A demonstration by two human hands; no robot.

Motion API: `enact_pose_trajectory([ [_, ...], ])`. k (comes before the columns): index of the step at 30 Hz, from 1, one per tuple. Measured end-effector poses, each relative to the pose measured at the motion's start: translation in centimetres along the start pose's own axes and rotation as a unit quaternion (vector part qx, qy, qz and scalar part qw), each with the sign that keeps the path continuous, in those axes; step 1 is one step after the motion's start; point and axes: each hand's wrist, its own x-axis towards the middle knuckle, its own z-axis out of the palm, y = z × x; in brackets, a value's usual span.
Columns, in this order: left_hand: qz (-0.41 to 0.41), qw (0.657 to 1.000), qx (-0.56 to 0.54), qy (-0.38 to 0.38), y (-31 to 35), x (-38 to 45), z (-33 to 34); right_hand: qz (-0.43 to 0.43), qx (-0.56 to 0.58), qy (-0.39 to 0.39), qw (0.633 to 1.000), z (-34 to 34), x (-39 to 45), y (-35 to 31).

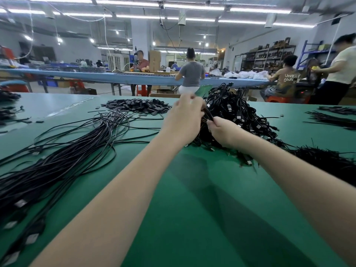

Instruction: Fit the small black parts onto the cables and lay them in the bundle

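Both forearms reach up the frame; my left hand (184, 120) and right hand (224, 132) pinch one cable (209, 114) between curled fingers at centre frame, over the tangled pile (237, 112). Best to steady its end before sliding a small black part (134, 106) on. Finished bundle (57, 160) lies at left on the table (192, 189).

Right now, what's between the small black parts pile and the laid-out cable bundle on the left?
Head view: between the pile of small black parts and the cable bundle lie only a few loose cables fanned over the green mat.
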Motion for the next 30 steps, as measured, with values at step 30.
enact_pose_trajectory([
  [30, -0.183, 0.947, -0.212, -0.157, -6.2, 0.0, -1.3, 0.125, -0.479, -0.051, 0.867, -10.3, -5.7, 14.0],
])
